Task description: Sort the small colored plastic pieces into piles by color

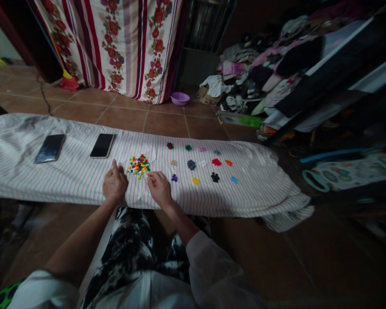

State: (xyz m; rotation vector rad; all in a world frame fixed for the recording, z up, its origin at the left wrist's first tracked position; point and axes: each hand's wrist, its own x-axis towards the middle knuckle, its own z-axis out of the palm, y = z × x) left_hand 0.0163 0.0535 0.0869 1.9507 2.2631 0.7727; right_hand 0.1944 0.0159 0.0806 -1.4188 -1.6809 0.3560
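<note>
A mixed heap of tiny coloured pieces (139,165), mostly yellow, green, red and white, lies on a striped cloth. At its right edge, my right hand (160,187) has thumb and finger pinched together on what looks like a small piece, its colour unclear. Left of the heap, my left hand (115,183) rests on the cloth with a finger stretched forward, holding nothing that I can see. To the right are several small single-colour piles, among them a purple pile (174,177), a yellow pile (195,180), a black pile (215,177) and a red pile (216,162).
Two phones, a dark phone (50,148) and a light-edged phone (103,145), lie on the cloth (73,180) at the left. Beyond it, a purple basin (180,98) stands on the tiled floor before a flowered curtain (122,47). Heaped clothes (260,64) fill the back right.
</note>
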